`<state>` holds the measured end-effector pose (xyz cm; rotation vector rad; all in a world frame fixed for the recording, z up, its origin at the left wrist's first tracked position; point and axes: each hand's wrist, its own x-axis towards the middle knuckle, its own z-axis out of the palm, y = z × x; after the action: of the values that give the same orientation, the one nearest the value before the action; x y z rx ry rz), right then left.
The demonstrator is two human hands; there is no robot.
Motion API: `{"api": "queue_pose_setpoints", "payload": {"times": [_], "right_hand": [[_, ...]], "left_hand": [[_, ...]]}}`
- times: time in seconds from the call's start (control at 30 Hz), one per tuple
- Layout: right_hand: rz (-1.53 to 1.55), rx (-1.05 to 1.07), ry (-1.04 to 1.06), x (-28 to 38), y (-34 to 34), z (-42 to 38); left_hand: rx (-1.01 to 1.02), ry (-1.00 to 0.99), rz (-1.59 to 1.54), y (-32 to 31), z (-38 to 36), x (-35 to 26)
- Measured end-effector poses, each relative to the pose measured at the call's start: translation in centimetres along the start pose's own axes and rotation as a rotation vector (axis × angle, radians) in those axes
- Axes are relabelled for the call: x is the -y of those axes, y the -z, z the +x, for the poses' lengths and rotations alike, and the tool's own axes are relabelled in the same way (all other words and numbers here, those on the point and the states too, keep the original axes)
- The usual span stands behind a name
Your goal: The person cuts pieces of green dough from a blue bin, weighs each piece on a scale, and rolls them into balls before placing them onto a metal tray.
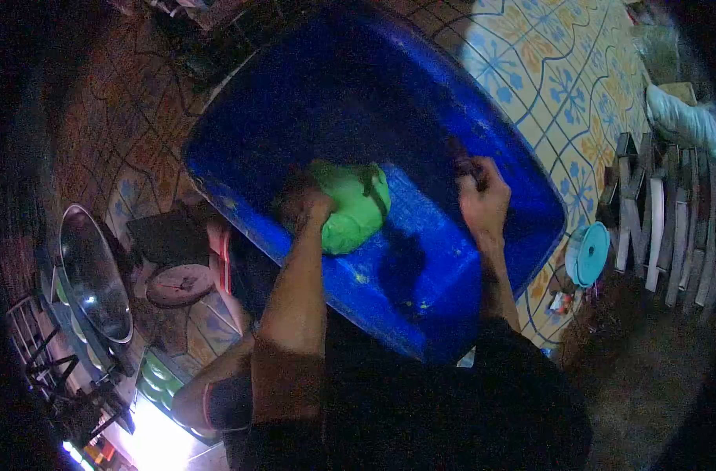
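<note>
While the left hand (307, 204) touches the green lump (350, 216), the lump's long axis leans upper-right. The right hand (486, 200) curls its fingers inward; the left's, I cannot tell.

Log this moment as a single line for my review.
left hand: against green lump | right hand: fingers curled, grip unclear | green lump: inside blue tub, between the hands
</note>
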<state>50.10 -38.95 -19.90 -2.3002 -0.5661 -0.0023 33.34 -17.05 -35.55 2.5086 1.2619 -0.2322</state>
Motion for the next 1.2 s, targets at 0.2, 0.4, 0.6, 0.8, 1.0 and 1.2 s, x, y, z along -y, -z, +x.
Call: {"api": "queue_pose_setpoints", "payload": {"times": [0.2, 0.4, 0.6, 0.8, 1.0, 1.2], "right_hand": [[0.259, 0.07, -0.053, 1.5, 1.3, -0.3], [0.441, 0.256, 0.09, 4.3, -2.2, -2.8], [0.354, 0.508, 0.083, 8.9, -3.8, -5.4], [0.088, 0.94, 0.024, 9.7, 0.5, -14.2], [0.345, 0.884, 0.032, 13.6, -4.8, -12.7], [0.123, 1.081, 0.128, 11.6, -0.2, -16.1]], "left_hand": [[0.382, 0.318, -0.417, 4.9, 1.6, 0.4], [0.325, -0.03, -0.881, 21.1, -6.4, -6.0], [-0.025, -0.318, -0.884, 28.5, -9.3, -4.3], [-0.078, -0.067, -1.086, 26.1, -12.1, 4.7], [-0.168, 0.066, -1.144, 24.5, -16.5, 6.9], [-0.261, 0.215, -1.864, 25.7, -16.8, 14.1]]}}
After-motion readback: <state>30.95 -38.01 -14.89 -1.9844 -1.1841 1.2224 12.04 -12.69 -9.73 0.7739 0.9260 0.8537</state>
